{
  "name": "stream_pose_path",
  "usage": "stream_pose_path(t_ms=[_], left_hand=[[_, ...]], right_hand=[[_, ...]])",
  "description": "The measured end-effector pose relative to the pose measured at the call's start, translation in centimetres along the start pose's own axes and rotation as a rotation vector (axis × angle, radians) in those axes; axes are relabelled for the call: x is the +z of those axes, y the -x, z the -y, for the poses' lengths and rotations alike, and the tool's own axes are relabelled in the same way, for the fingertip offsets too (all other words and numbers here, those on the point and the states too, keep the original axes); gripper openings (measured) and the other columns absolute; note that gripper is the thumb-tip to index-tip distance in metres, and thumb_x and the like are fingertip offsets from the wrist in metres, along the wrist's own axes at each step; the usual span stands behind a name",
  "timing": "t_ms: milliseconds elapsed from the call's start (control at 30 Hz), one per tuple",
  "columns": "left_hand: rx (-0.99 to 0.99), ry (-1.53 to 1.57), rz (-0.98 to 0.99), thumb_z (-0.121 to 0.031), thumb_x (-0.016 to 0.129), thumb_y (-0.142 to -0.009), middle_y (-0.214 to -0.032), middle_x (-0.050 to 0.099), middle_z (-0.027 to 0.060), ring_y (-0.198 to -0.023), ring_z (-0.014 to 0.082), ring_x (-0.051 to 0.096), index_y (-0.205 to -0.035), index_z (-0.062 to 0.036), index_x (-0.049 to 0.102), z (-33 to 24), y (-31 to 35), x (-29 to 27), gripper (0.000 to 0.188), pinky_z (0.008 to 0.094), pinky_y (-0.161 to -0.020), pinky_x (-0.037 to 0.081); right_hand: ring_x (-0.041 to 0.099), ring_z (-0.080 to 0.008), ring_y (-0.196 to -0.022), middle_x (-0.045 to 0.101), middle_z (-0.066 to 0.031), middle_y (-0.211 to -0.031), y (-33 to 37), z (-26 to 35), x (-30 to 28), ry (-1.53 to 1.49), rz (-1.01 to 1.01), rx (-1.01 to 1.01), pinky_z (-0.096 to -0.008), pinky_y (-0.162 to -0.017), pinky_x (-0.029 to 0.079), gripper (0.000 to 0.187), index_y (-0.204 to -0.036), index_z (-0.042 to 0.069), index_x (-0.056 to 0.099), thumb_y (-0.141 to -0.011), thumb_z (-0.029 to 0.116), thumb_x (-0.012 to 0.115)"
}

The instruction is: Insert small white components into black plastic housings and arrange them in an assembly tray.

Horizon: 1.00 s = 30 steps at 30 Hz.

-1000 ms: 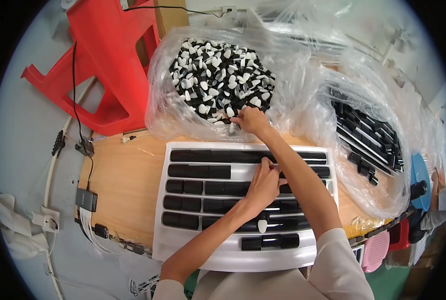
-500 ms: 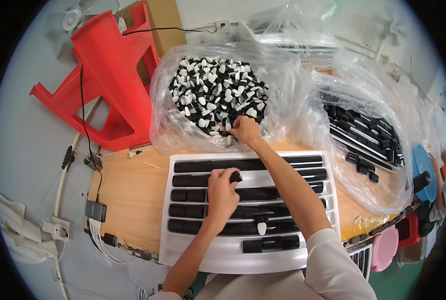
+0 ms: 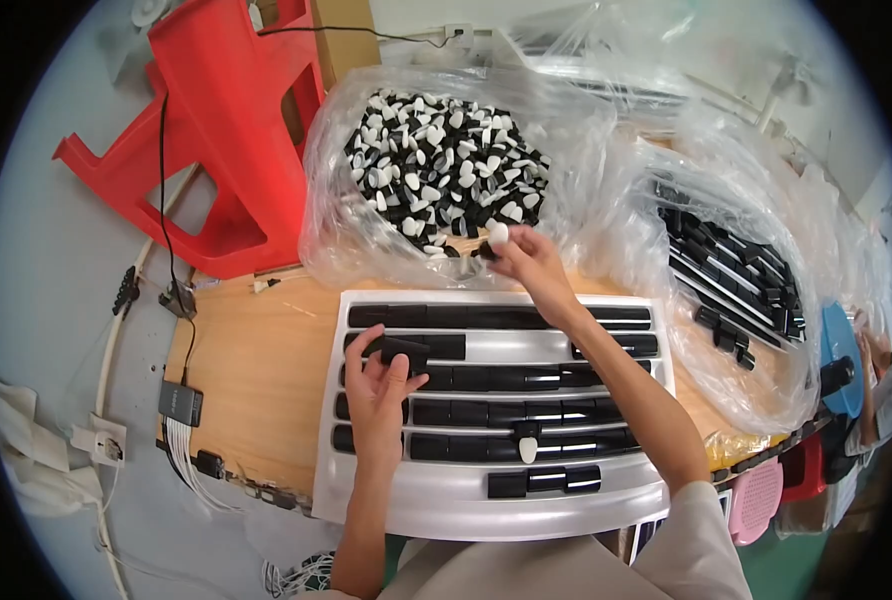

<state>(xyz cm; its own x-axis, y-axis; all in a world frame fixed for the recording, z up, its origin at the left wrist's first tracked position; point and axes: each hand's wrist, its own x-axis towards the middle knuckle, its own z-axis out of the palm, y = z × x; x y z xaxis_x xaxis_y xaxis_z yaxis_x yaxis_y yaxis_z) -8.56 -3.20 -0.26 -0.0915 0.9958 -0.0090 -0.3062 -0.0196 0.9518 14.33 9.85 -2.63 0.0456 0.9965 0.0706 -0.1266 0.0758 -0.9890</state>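
My left hand [image 3: 374, 398] is over the left part of a white slotted tray [image 3: 521, 516], thumb and fingers closed around a short black cylinder [image 3: 404, 350]. Rows of black cylinders [image 3: 506, 412] lie in the tray's slots; the second slot from the far side has a bare stretch. My right hand [image 3: 536, 268] pinches a small black piece with a white oval pad [image 3: 499, 233] at the near edge of a clear plastic bag [image 3: 318, 180]. Many such black-and-white pieces [image 3: 446, 160] fill that bag. Another padded piece [image 3: 528, 446] lies on the tray beside the near rows.
A second clear bag of black cylinders [image 3: 731, 260] lies at the right, several loose ones at its mouth. Upturned at the back left is a red plastic stool [image 3: 236, 130]. A small black box with cables [image 3: 180, 404] sits at the table's left edge.
My left hand has moved left and turned palm up with the black cylinder. My right hand has come slightly up and right from the heap, a padded piece now showing in its fingers.
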Motion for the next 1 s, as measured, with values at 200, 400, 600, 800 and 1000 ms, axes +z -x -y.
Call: stream_pose_path(t_ms=[200,400,600,800,1000], left_hand=[[-0.062,-0.032,0.082,-0.014,0.061,-0.096,-0.108,0.054,0.0049,-0.095,0.0121,0.057,-0.124,-0.0006,0.054,0.5,0.9,0.4,0.032,0.0293,-0.079,0.058],[-0.093,-0.091,0.236,-0.009,0.062,-0.095,-0.106,0.059,0.0065,-0.092,0.0115,0.06,-0.121,-0.0007,0.053,1.0,2.2,2.0,0.029,0.0274,-0.075,0.059],[-0.192,-0.061,0.297,-0.009,0.062,-0.095,-0.106,0.062,0.0118,-0.085,0.0179,0.069,-0.121,-0.001,0.048,2.0,3.8,3.3,0.031,0.0238,-0.063,0.056],[-0.174,-0.057,0.298,-0.008,0.063,-0.094,-0.105,0.062,0.0139,-0.083,0.0191,0.069,-0.12,-0.0001,0.047,2.4,4.2,3.6,0.031,0.0256,-0.064,0.058],[-0.085,-0.044,0.238,-0.007,0.063,-0.093,-0.1,0.062,0.0137,-0.08,0.0186,0.068,-0.117,0.0008,0.049,2.6,4.6,4.2,0.029,0.0282,-0.068,0.06]], right_hand=[[0.066,-0.0102,-0.088,0.07,-0.0065,-0.096,12.1,3.8,-0.3,0.004,0.277,0.387,-0.0231,-0.078,0.055,0.022,-0.11,-0.001,0.069,-0.089,0.005,0.065],[0.061,-0.0027,-0.07,0.068,-0.0015,-0.079,16.3,4.4,0.2,0.262,0.162,0.179,-0.0173,-0.065,0.049,0.026,-0.104,-0.003,0.067,-0.083,0.008,0.077],[0.064,-0.0074,-0.076,0.071,-0.0069,-0.084,17.6,3.6,1.0,0.147,0.013,0.116,-0.0207,-0.071,0.052,0.024,-0.107,-0.004,0.068,-0.084,0.003,0.074],[0.064,-0.0075,-0.08,0.071,-0.0082,-0.089,18.2,3.1,0.7,0.058,0.048,0.094,-0.0213,-0.075,0.052,0.03,-0.114,-0.003,0.068,-0.085,0.001,0.073],[0.064,-0.008,-0.082,0.071,-0.0082,-0.091,18.7,2.9,1.5,0.046,-0.016,0.085,-0.022,-0.074,0.053,0.028,-0.112,-0.002,0.069,-0.084,0.001,0.073]])
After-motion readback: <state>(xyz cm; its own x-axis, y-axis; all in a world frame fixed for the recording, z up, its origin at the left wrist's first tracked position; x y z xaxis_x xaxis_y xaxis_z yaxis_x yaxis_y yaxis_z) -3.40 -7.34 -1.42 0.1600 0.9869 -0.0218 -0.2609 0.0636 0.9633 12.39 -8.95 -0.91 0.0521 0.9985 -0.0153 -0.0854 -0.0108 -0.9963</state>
